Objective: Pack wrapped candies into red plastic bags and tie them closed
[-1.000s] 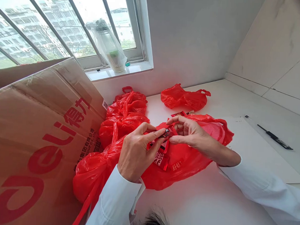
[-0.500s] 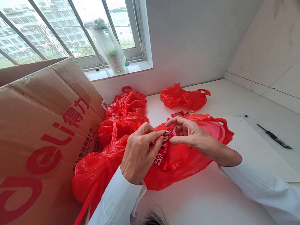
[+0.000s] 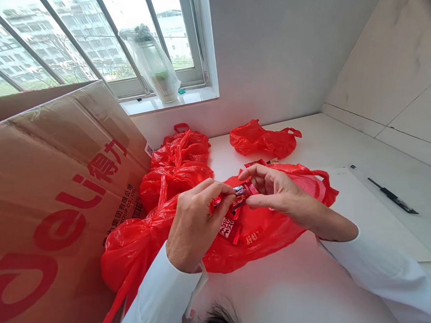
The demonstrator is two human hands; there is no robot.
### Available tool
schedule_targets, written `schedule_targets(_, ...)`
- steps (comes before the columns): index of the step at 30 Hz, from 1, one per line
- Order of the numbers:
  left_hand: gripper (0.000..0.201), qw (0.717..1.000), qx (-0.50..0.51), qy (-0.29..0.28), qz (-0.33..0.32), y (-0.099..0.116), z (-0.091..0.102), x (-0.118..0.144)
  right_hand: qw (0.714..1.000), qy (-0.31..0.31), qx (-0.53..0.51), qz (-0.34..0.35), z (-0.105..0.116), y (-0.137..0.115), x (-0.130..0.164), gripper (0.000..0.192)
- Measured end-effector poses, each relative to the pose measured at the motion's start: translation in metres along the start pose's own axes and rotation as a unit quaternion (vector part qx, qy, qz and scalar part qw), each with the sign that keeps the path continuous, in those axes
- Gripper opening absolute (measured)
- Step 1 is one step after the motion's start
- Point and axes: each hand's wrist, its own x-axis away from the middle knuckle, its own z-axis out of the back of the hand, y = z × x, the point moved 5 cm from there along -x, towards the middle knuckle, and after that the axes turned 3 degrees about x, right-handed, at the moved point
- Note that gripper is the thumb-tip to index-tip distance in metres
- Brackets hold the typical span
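Two bare hands on one small red packet (image 3: pixel 246 188) at frame centre, over the spread red bag (image 3: pixel 268 225); going by the glossy wrapper, it should be light, a bit slippery, soft at the ends; contents hidden, maybe crushable, so a fingertip pinch at the end seams looks better than squeezing the middle; left hand (image 3: pixel 193 222) has thumb and forefinger closed in a tight pinch on the packet's left end; right hand (image 3: pixel 274 190) has its forefinger arched well off the thumb, yet thumb tip and tucked fingers appear to grip the right end between them, lightly; exact pressure can't be told; patterned packet (image 3: pixel 230 230) lies on the bag just below, lower centre of frame, not held; knotted red bags (image 3: pixel 186 174) left of centre; cardboard box (image 3: pixel 58 159) at left edge; pen (image 3: pixel 397 199) at right of frame.
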Motion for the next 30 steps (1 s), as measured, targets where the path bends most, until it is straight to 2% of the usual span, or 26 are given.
schedule_targets(16, 0.016, 0.996, -0.071, -0.051, -0.030, 0.017, 0.005, 0.003, 0.997, -0.063, -0.010, 0.031, -0.004, -0.009, 0.004, 0.032)
schedule_targets(30, 0.016, 0.996, -0.062, -0.054, -0.022, 0.021, 0.006, 0.002, 0.997, -0.068, -0.014, 0.018, -0.005, -0.008, 0.005, 0.032)
